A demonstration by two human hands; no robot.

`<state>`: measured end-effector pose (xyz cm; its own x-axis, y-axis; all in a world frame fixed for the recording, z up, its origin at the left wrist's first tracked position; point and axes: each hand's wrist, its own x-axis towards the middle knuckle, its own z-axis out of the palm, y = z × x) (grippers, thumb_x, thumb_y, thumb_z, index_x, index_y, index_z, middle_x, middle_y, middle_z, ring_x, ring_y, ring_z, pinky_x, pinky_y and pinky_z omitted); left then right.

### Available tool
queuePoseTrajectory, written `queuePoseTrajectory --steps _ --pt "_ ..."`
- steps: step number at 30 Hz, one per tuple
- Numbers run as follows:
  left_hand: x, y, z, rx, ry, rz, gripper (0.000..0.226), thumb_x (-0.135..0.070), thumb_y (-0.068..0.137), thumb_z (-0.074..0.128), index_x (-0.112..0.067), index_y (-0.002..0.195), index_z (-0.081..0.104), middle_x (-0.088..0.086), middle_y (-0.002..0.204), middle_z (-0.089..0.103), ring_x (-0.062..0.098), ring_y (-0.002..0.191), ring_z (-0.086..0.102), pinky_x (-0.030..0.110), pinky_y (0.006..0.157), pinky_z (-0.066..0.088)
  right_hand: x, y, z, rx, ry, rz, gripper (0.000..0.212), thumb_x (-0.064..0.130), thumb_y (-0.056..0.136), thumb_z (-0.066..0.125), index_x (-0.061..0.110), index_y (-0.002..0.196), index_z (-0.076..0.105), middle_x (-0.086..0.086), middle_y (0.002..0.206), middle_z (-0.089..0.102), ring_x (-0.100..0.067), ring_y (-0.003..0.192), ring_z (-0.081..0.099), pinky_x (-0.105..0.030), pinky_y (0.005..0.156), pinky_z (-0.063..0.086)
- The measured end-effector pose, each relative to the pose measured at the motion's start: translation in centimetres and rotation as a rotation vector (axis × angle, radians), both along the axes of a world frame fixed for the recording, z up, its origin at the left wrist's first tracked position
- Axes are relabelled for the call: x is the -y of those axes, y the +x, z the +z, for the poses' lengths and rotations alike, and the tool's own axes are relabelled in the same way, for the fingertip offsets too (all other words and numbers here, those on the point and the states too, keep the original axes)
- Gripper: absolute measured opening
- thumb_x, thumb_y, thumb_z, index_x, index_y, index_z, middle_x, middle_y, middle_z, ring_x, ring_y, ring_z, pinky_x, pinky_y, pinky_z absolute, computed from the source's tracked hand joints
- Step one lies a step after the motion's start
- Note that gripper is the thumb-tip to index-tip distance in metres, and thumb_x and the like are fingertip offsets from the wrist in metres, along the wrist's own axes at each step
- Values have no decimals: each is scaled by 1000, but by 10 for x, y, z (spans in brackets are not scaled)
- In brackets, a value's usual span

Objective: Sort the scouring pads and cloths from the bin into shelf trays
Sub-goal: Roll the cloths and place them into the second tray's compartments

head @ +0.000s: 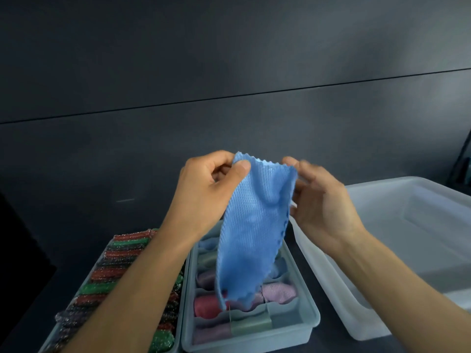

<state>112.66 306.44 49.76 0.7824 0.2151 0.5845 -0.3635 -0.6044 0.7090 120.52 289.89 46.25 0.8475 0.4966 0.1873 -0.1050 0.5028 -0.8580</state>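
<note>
A blue waffle-weave cloth (252, 225) with zigzag edges hangs in the air over the middle tray. My left hand (206, 189) pinches its upper left corner between thumb and fingers. My right hand (321, 200) is at the cloth's upper right edge, fingers loosely bent and blurred; whether it pinches the cloth I cannot tell. Below, the divided grey-blue tray (312, 319) holds rolled cloths in pink, lilac, green and blue. Left of it a second tray (178, 335) is filled with several red, green and dark glittery scouring pads (112, 273).
A large translucent white bin (397, 200) stands at the right on the dark counter (328, 342); its inside looks bare. A dark wall panel runs behind everything. My left forearm crosses over the scouring pad tray.
</note>
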Motion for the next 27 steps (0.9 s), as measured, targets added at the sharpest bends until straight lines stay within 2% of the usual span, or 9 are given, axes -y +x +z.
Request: queuePoseTrajectory --steps 2,4,9,12,16,19,21,23,27 --pt "2 2 1 -13 -2 6 23 -24 93 63 -4 83 69 25 78 59 17 62 45 38 55 40 0 -2 -3 31 -67 24 60 62 68 69 17 108 65 1 109 70 -13 102 66 -34 91 49" --pt "3 2 2 -3 9 24 27 -25 93 63 -1 81 66 26 76 57 23 60 44 40 55 41 -2 -3 -6 145 -137 -6 80 68 52 79 22 115 64 3 117 67 -13 109 63 -35 97 48" --pt "3 1 4 18 37 30 31 -27 94 62 0 79 63 26 75 57 35 62 47 43 58 43 -2 -5 -9 365 -336 -208 38 9 75 78 21 109 64 1 96 71 -15 86 68 -25 77 53" --pt "-1 -3 5 -6 -15 8 37 -27 95 60 6 80 58 25 67 44 23 59 36 31 55 33 3 -2 -7 349 -294 -279 3 5 86 67 6 89 68 -4 80 68 -16 71 61 -32 69 50" --pt "-8 -2 0 -85 -221 -39 40 -26 95 58 13 88 55 29 73 50 21 64 47 32 61 43 10 3 1 294 -279 -279 19 16 92 61 -1 92 69 -14 86 67 -23 74 56 -35 63 45" --pt "-10 1 -6 -189 -382 -101 35 -28 93 62 7 95 61 12 83 65 18 76 61 35 75 50 9 3 4 290 -260 -255 25 16 92 61 -8 93 66 -19 86 64 -26 73 53 -33 59 40" --pt "-9 1 -11 -244 -405 -158 36 -32 79 73 -2 97 67 8 88 70 18 80 66 35 78 53 8 4 4 297 -245 -248 29 16 92 61 -13 95 62 -22 84 61 -28 72 50 -34 60 37" --pt "-6 2 -15 -241 -369 -141 39 -28 65 82 -8 96 70 13 91 72 20 81 68 33 76 55 8 3 6 309 -233 -238 30 15 92 61 -15 96 61 -23 84 59 -29 72 48 -36 62 36" --pt "-1 6 -14 -209 -347 -60 16 -15 78 80 -3 85 71 12 73 67 18 62 60 26 54 50 10 2 9 371 -268 -257 26 14 90 63 -12 88 62 -17 73 58 -23 62 49 -29 55 39"
